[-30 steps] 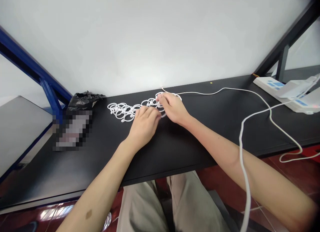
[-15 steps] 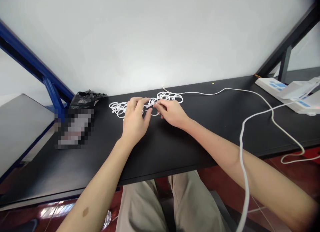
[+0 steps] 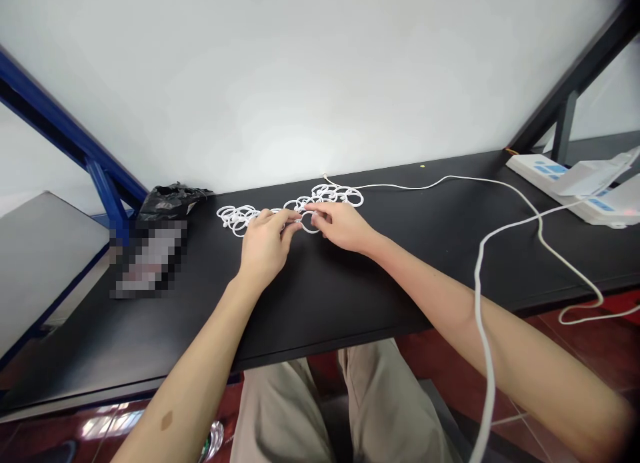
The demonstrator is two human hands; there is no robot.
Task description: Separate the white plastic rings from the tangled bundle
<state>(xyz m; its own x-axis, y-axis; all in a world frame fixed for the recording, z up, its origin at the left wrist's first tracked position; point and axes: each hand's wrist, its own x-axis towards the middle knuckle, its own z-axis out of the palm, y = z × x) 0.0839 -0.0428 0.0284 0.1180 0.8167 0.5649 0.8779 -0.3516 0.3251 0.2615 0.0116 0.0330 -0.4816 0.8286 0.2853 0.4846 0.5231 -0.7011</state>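
Between my two hands, low over the black tabletop, is a thin white ring (image 3: 309,232), its right part hidden by fingers. My left hand (image 3: 265,243) pinches its left side between thumb and fingertips. From the right, my right hand (image 3: 343,224) has its fingers curled on the ring's other side; the exact contact is partly hidden. Just beyond my right fingers lies a loose heap of similar white rings with small knobs (image 3: 333,194). Another heap of white rings (image 3: 235,216) lies to the left, partly behind my left hand.
A white cable (image 3: 445,178) crosses the black table (image 3: 320,303) and hangs in front of my right forearm. At right is a white device (image 3: 545,172) with blue markings. A crumpled black bag (image 3: 173,200) and a blurred-out item (image 3: 153,256) lie left, near a blue frame (image 3: 107,180).
My left thumb and fingers have closed on the white ring's left side. The ring now shows more fully between the hands. My right hand has stayed nearly in place.
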